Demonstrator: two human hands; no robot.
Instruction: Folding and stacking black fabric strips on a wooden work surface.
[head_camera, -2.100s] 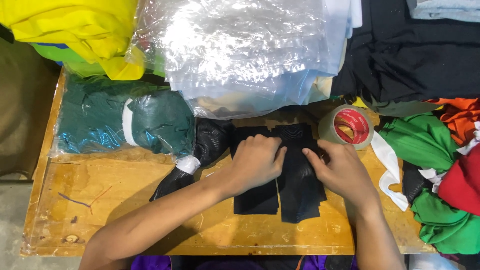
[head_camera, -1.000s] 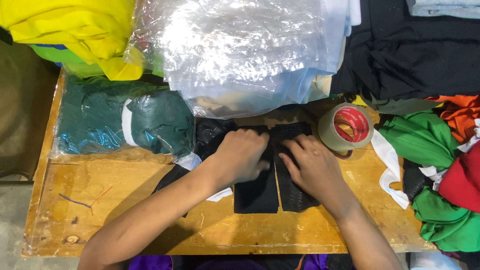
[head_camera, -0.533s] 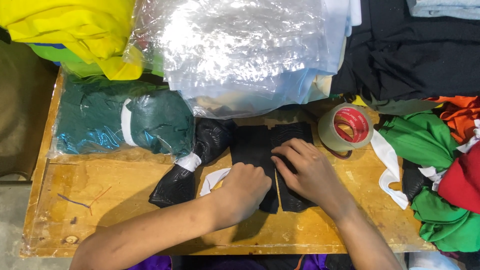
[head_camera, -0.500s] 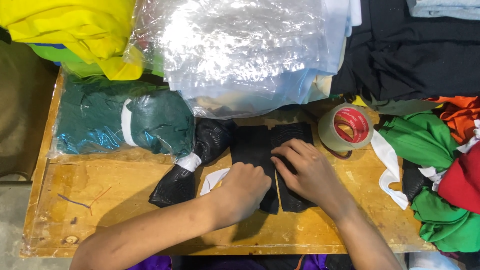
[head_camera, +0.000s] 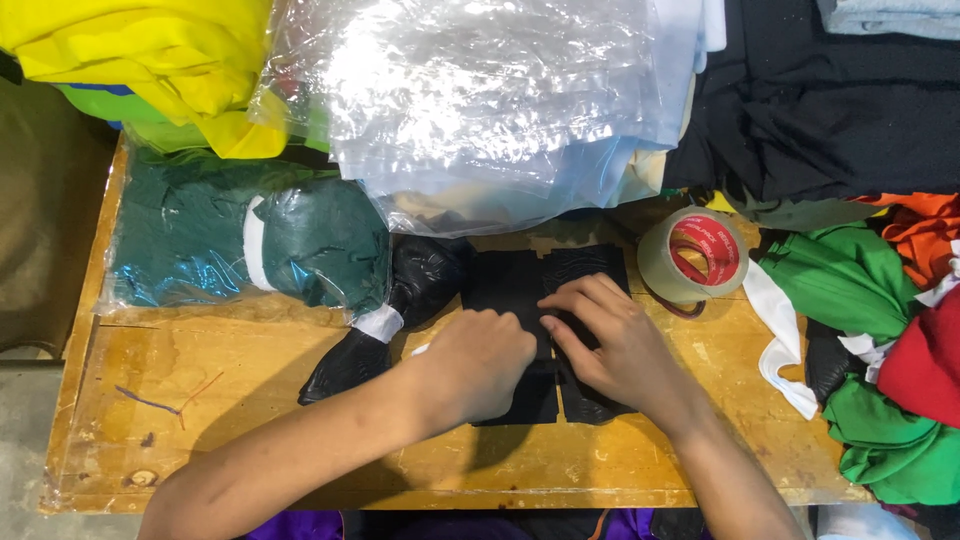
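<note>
A folded black garment (head_camera: 520, 285) lies flat on the wooden table (head_camera: 200, 440), in the middle. My left hand (head_camera: 478, 362) rests on its near half with the fingers curled, pressing down. My right hand (head_camera: 612, 338) lies flat on the garment's right half, fingers spread and pointing left. Part of the cloth is hidden under both hands. A black plastic-wrapped bundle (head_camera: 400, 310) with a white band sits just left of the garment.
A roll of clear tape with a red core (head_camera: 695, 255) stands right of the garment. A bagged green garment (head_camera: 250, 245) lies at left, clear plastic bags (head_camera: 480, 90) at the back, yellow cloth (head_camera: 150, 55) far left, black cloth (head_camera: 840, 100) and green and red clothes (head_camera: 880, 380) at right.
Both hands slid from the top of the black garment toward me, smoothing it. My left hand moved down and a little right; my right hand shifted slightly up on the cloth.
</note>
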